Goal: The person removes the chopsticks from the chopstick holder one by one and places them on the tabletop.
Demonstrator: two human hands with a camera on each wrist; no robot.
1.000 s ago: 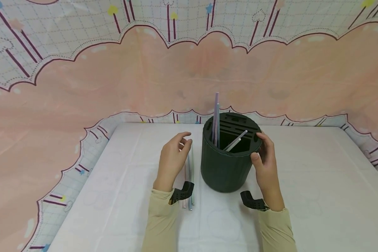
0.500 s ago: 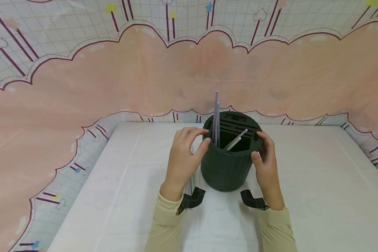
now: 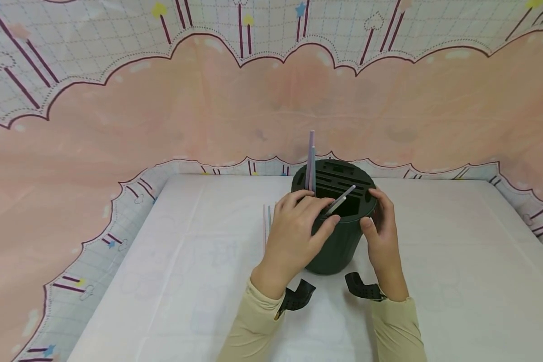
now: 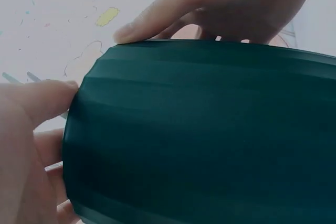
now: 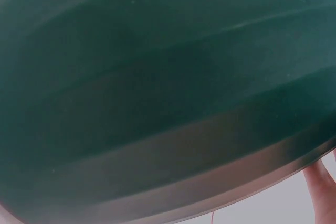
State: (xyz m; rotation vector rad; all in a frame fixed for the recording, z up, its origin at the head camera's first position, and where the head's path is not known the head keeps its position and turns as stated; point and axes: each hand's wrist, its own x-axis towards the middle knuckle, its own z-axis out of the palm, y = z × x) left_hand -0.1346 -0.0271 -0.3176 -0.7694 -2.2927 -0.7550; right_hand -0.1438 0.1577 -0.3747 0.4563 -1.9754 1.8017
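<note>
A dark green round holder (image 3: pixel 339 249) with a slotted top stands mid-table and fills both wrist views (image 4: pixel 199 135) (image 5: pixel 157 93). Two purple straws (image 3: pixel 310 161) stand upright in it, and a white straw (image 3: pixel 344 197) leans across its opening. My left hand (image 3: pixel 326 213) curls over the front-left rim, thumb (image 4: pixel 44 100) on the ribbed wall. Its fingertips are close to the leaning straw; I cannot tell if they touch it. My right hand (image 3: pixel 373 213) grips the holder's right side, its fingers (image 4: pixel 226 3) wrapping the far wall.
A few thin straws (image 3: pixel 265 221) lie on the white table cover (image 3: pixel 185 281) left of the holder. A pink and checked patterned cloth (image 3: pixel 117 125) rises behind and along the left. Only a fingertip (image 5: pixel 323 187) shows beside the holder in the right wrist view.
My left hand has moved right from the straws on the table onto the holder's rim. The right hand and the holder have stayed put.
</note>
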